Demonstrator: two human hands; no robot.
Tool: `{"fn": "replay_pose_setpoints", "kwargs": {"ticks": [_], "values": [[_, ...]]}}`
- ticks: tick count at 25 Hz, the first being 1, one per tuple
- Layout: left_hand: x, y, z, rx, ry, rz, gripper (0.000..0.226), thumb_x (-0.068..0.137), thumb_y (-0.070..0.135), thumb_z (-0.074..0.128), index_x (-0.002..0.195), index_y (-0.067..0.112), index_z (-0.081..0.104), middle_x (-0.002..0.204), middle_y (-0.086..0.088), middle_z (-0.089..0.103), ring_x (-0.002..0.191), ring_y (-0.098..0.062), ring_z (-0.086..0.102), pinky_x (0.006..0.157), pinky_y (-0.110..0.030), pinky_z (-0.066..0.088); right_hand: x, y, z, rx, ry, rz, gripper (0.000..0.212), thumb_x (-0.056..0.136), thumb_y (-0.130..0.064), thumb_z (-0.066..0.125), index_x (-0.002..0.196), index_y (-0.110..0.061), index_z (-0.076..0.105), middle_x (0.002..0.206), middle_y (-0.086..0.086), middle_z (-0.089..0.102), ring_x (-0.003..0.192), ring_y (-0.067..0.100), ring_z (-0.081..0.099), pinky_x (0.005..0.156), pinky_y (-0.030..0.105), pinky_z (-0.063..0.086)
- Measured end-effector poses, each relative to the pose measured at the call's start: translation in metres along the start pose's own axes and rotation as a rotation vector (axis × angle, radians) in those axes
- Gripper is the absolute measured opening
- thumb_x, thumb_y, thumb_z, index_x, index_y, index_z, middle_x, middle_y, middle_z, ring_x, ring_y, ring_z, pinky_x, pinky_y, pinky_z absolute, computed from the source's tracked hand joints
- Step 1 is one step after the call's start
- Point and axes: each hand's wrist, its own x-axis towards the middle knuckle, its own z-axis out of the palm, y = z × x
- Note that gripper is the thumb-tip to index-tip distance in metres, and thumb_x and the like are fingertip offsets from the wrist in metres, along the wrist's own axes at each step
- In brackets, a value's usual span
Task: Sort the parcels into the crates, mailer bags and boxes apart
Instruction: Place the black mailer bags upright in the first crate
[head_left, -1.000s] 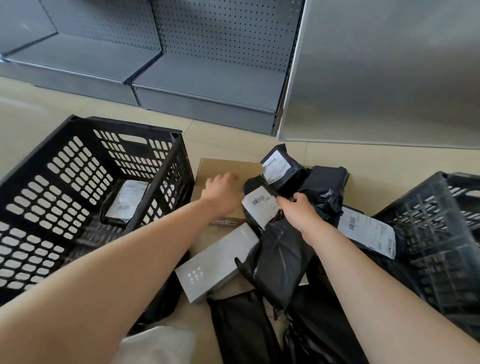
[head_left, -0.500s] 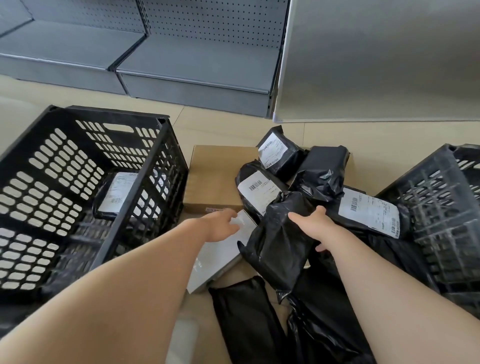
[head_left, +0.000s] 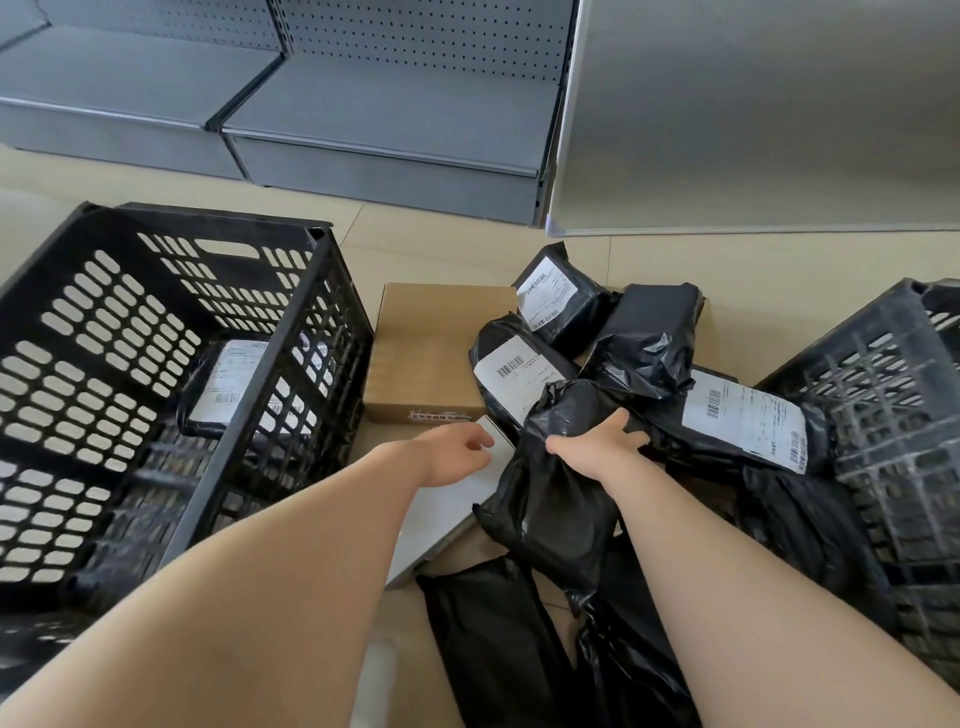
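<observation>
A pile of black mailer bags (head_left: 649, 338) lies on the floor between two black crates. My right hand (head_left: 602, 447) grips the top of one unlabelled black mailer bag (head_left: 550, 514) at the front of the pile. My left hand (head_left: 457, 457) hovers with loosely curled fingers over a flat grey box (head_left: 452, 519), holding nothing. A brown cardboard box (head_left: 431, 353) lies just beyond it. The left crate (head_left: 322, 322) holds one labelled mailer bag (head_left: 223, 384). The right crate (head_left: 883, 415) is cut off by the frame edge, so its inside is hidden.
Labelled bags (head_left: 743, 415) lean against the right crate. More black bags (head_left: 483, 639) lie near my forearms. Grey shelving (head_left: 363, 130) and a grey panel (head_left: 753, 130) stand behind, across a strip of beige floor.
Both hands drew back toward me. The left went from the brown box to the grey box. The right left the labelled bag and closed on the unlabelled black bag.
</observation>
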Motion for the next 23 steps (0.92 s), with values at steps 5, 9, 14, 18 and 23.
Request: {"fn": "replay_pose_setpoints", "kwargs": {"ticks": [5,9,14,18,23], "values": [[0.005,0.014,-0.003,-0.275,0.047,-0.056,0.038,0.099,0.025,0.047,0.136,0.020,0.052,0.132,-0.004,0.057,0.115,-0.022,0.058,0.097,-0.035,0.045,0.009,0.003,-0.015,0.195,0.013,-0.151,0.105,0.081,-0.060,0.064,0.160,-0.028,0.003,0.164,0.010,0.012,0.143,0.041,0.029,0.111,0.055,0.037],[0.008,0.036,-0.008,-0.583,0.076,-0.091,0.029,0.097,0.028,0.045,0.118,0.020,0.063,0.119,-0.004,0.065,0.098,-0.019,0.063,0.097,-0.035,0.050,0.004,-0.002,-0.025,0.505,0.033,-0.326,0.094,0.083,-0.052,0.062,0.160,-0.030,0.013,0.163,0.000,0.023,0.142,0.034,0.036,0.110,0.050,0.038],[0.007,0.029,-0.008,-0.787,-0.114,-0.198,0.038,0.096,0.044,0.051,0.116,0.014,0.063,0.114,-0.006,0.068,0.105,-0.026,0.066,0.098,-0.045,0.052,0.001,-0.005,-0.031,0.946,-0.313,-0.353,0.065,0.084,-0.047,0.059,0.142,-0.019,0.050,0.130,0.005,0.062,0.127,0.035,0.056,0.098,0.043,0.050],[0.011,0.030,-0.014,-0.852,-0.211,-0.204,0.048,0.094,0.051,0.052,0.126,0.015,0.061,0.126,-0.014,0.065,0.113,-0.032,0.064,0.092,-0.046,0.054,-0.015,-0.004,-0.039,1.128,-0.627,-0.379,0.044,0.094,-0.044,0.054,0.119,-0.012,0.070,0.125,0.010,0.071,0.122,0.029,0.063,0.107,0.047,0.047],[0.009,0.038,-0.023,-1.117,-0.154,-0.209,0.052,0.097,0.057,0.044,0.127,0.018,0.060,0.120,-0.007,0.070,0.115,-0.022,0.066,0.103,-0.034,0.046,-0.022,-0.006,-0.047,1.194,-0.583,-0.333,0.036,0.101,-0.038,0.048,0.119,-0.014,0.069,0.118,0.014,0.074,0.110,0.031,0.069,0.091,0.044,0.056]]}}
